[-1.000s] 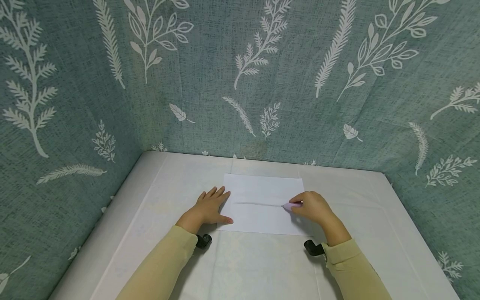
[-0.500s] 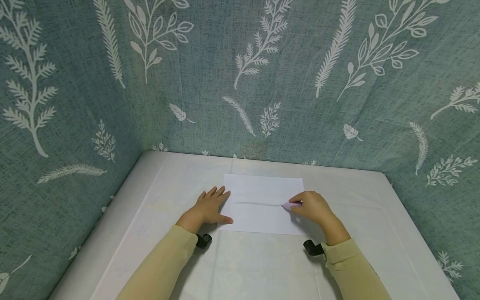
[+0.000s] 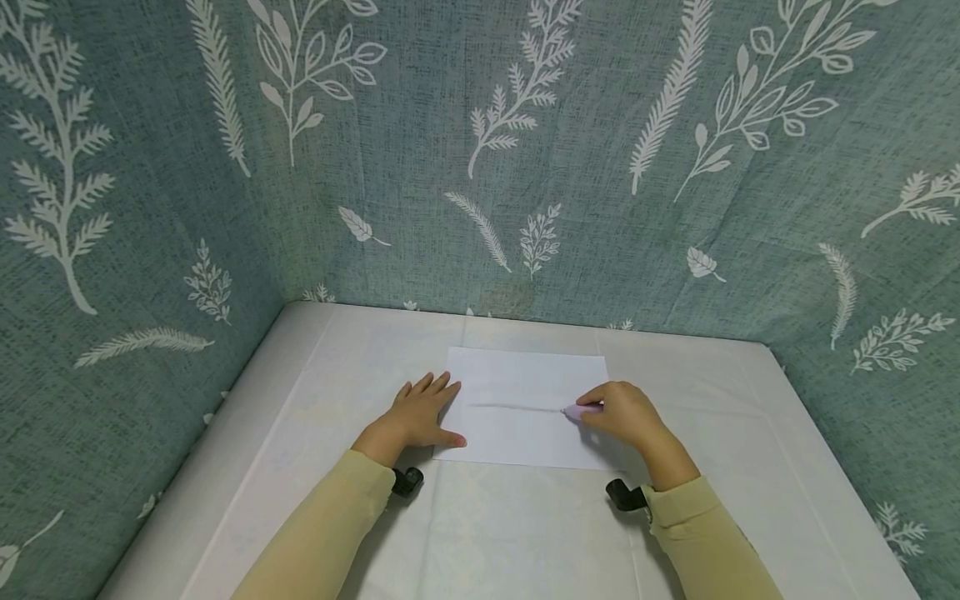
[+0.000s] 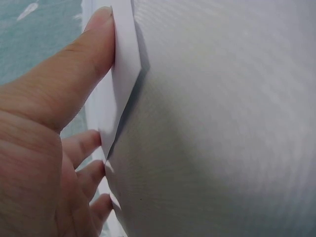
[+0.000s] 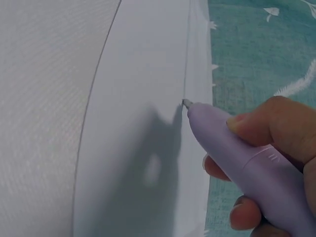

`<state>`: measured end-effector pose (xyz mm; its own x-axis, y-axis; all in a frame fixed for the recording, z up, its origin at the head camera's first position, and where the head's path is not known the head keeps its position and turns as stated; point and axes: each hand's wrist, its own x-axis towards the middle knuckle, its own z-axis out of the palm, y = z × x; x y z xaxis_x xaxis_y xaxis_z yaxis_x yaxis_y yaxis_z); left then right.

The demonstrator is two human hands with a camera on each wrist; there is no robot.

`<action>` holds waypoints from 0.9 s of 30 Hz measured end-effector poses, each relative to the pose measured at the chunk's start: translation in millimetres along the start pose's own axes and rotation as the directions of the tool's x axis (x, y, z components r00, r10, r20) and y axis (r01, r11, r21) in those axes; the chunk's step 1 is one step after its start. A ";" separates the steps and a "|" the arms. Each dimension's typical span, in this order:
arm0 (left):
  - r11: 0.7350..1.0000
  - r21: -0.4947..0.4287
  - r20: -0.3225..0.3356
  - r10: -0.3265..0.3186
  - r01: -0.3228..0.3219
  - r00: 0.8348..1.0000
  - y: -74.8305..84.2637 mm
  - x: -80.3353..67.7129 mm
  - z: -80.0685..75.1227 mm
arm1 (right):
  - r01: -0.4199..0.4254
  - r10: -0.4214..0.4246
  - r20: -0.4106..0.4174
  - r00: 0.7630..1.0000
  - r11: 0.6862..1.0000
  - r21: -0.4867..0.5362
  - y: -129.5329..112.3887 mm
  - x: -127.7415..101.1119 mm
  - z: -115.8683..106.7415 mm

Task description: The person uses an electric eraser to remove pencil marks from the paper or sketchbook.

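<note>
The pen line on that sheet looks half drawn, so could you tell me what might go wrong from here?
The left hand pins only the sheet's left edge, so the paper could shift or buckle under the pen. The right hand rests over the sheet's right side, where it might smear the line.

Backdrop is a teal-green curtain [image 3: 480, 150] printed with white leaves and fern sprigs, hanging along the far edge and both side edges of the table [image 3: 525, 533], so it kinda boxes the whole thing in. The table itself has a plain white cover with a few faint fold creases running across it, and its far left corner tucks right into where two curtain panels meet.
</note>
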<state>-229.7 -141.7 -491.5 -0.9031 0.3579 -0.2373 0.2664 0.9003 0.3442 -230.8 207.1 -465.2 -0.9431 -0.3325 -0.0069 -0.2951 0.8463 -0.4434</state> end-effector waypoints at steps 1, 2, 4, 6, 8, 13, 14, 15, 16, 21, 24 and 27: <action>1.000 0.000 0.000 0.000 0.000 1.000 0.0 0.0 -0.1 | 0.002 -0.002 0.004 1.000 1.000 0.003 -0.1 0.1 -0.1; 1.000 0.001 0.000 0.000 0.000 1.000 -0.1 0.1 -0.1 | 0.004 -0.004 0.008 1.000 1.000 0.006 -0.1 0.2 -0.1; 1.000 0.003 0.000 -0.001 0.001 1.000 -0.1 0.3 0.0 | 0.005 -0.005 0.014 1.000 1.000 0.012 0.0 0.4 -0.1; 1.000 0.004 0.002 -0.002 0.001 1.000 0.0 0.5 -0.1 | 0.005 -0.005 0.012 1.000 1.000 0.004 0.3 0.6 0.3; 1.000 0.006 0.006 -0.003 0.003 1.000 0.1 0.5 -0.5 | 0.004 -0.003 0.003 1.000 1.000 -0.006 1.0 1.0 0.9; 1.000 0.010 0.010 -0.003 0.003 1.000 0.0 -0.5 -1.6 | -0.001 0.000 -0.018 1.000 1.000 -0.020 2.0 1.5 2.9; 1.000 0.009 0.011 -0.003 0.003 1.000 0.0 -0.7 -1.6 | 0.000 -0.001 -0.018 1.000 1.000 -0.018 2.0 1.6 3.0; 1.000 0.009 0.010 -0.003 0.002 1.000 -0.1 -0.8 -1.6 | 0.005 -0.005 -0.016 1.000 1.000 -0.015 1.8 1.7 3.1; 1.000 0.007 0.008 -0.001 0.001 1.000 -0.2 -0.8 -1.6 | 0.010 -0.010 -0.013 1.000 1.000 -0.011 1.3 1.7 3.1; 1.000 0.000 0.004 -0.002 0.002 1.000 -0.7 0.3 -0.6 | 0.015 -0.015 0.013 1.000 1.000 0.019 -1.1 1.5 2.4; 1.000 0.000 0.002 -0.001 0.001 1.000 -1.0 0.5 0.0 | -0.001 0.001 0.004 1.000 1.000 0.008 -0.7 1.0 2.0; 1.000 0.004 0.004 -0.002 0.002 1.000 -1.5 0.5 0.4 | -0.005 0.005 -0.012 1.000 1.000 -0.011 0.4 0.9 1.8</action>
<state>-230.4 -142.8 -492.5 -0.9023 0.3573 -0.2412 0.2662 0.9019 0.3402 -231.5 206.4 -467.0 -0.9464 -0.3229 0.0020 -0.2919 0.8527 -0.4332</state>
